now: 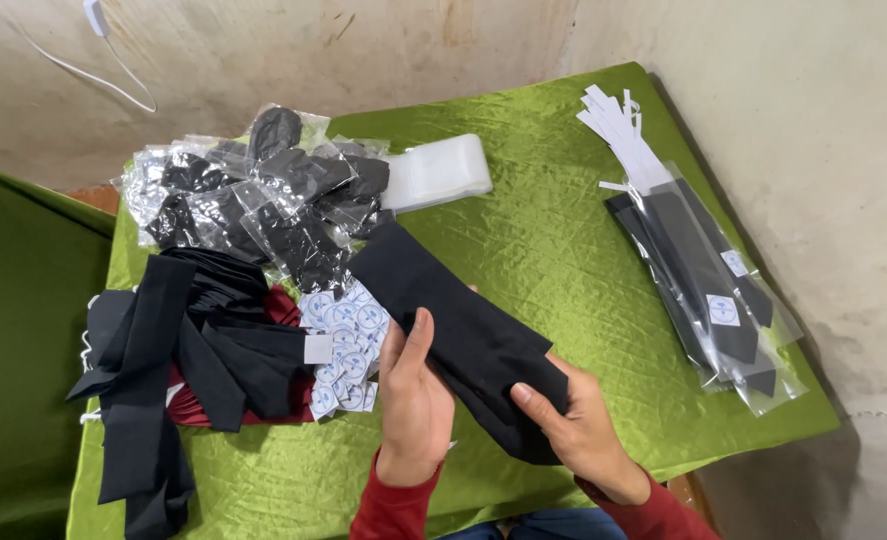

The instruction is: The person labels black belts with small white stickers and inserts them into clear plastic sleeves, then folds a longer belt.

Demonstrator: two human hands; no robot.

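Now, starting at nine o'clock on the counter (563,170), a heap of loose black ties (178,350) sprawls over something dark red (281,308); I cannot count the ties, they overlap too much. At eleven o'clock lies a pile of bagged black pieces (263,195), also too tangled to number. Just beside my left hand (413,400) sits a scatter of small round white stickers (345,345), well over a dozen.

My left fingers (415,340) are clamped on the near edge of the one black tie (463,335) I hold above the counter's middle, thumb over the cloth. My right hand (583,430) pinches its lower folded end, fingers closed on the fabric.

At twelve o'clock rests one stack of clear bags (438,172). At two o'clock lie white paper strips (618,135), roughly ten, and below them packed ties in clear sleeves (713,300), perhaps three or four.

As I judge it, the slick cloth could slide from my pinch and unfold, or my left wrist could brush stickers off.
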